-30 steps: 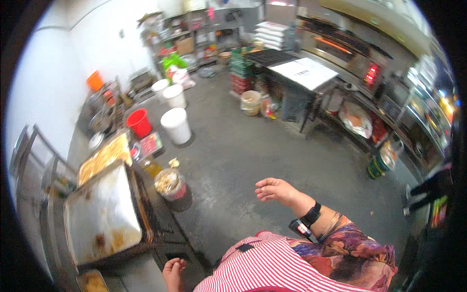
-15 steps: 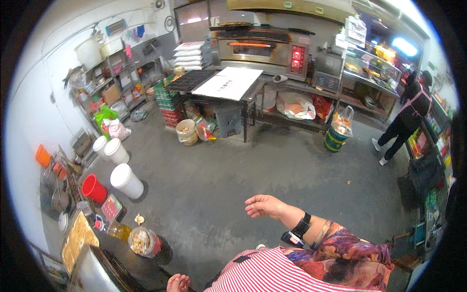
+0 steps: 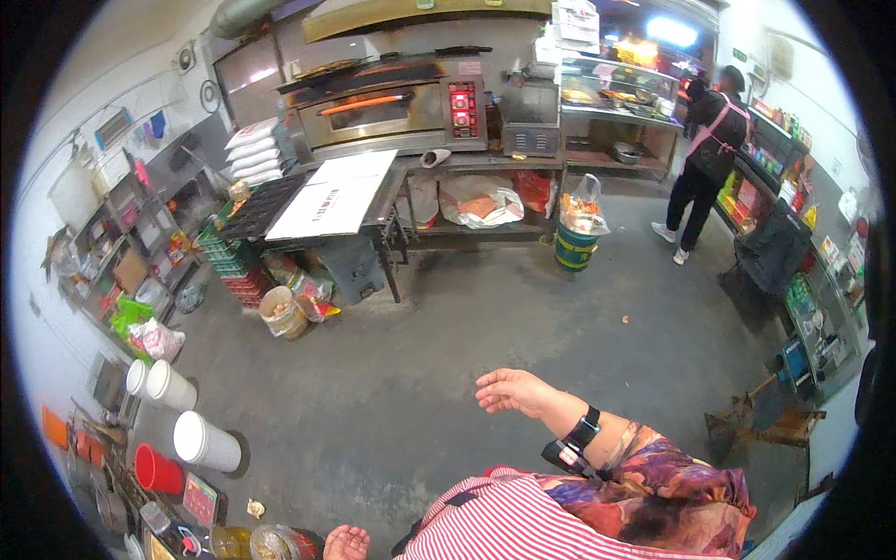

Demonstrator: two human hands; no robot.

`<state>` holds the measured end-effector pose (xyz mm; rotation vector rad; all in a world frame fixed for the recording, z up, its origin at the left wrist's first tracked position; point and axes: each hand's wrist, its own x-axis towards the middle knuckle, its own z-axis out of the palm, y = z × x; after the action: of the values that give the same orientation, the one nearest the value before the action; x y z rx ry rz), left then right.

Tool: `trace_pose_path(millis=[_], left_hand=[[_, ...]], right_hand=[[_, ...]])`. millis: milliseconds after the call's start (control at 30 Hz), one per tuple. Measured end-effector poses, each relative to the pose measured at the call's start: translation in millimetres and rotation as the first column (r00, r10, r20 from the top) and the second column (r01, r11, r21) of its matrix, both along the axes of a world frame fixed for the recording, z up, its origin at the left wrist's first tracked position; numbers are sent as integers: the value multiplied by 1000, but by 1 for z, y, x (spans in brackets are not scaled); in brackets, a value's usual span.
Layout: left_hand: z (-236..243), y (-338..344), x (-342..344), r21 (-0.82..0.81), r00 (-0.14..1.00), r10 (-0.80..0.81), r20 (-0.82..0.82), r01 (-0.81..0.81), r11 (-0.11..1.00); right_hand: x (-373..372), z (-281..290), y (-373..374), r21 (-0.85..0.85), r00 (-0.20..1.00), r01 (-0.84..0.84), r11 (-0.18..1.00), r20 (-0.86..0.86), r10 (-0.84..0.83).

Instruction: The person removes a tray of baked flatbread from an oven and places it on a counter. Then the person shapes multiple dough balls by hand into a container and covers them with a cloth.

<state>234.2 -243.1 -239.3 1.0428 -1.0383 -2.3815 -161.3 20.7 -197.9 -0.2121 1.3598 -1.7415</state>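
My right hand (image 3: 511, 389) hangs empty over the grey floor, fingers apart, palm turned up, with a black band on the wrist and a patterned sleeve behind it. My left hand (image 3: 346, 542) shows at the bottom edge, open with fingers spread, beside a clear jar (image 3: 271, 541) and bottles at the lower left. It holds nothing. My red-and-white striped apron fills the bottom middle.
A metal table (image 3: 336, 201) with a white board stands ahead, an oven (image 3: 383, 103) behind it. White buckets (image 3: 201, 441) and a red bucket (image 3: 157, 469) stand at the left. A person in black (image 3: 709, 159) stands at the far right by a counter. A green bin (image 3: 574, 245) sits mid-floor.
My view has swung to the right, away from the tray table at the left and toward the oven and the person. My right hand stays raised and empty; the left hand stays low.
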Motion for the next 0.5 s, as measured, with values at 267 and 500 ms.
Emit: trace_pose_path(millis=[267,500], left_hand=[[19,-65,-80,67,995,-99,-5,99,993],[61,-154,-161,-70,949,-296,-108,289,955]], right_hand=[[-25,-12,2,-3,981,189,982,46,-188],[-53,11,-46,-42,916,391,919,-79,-393]])
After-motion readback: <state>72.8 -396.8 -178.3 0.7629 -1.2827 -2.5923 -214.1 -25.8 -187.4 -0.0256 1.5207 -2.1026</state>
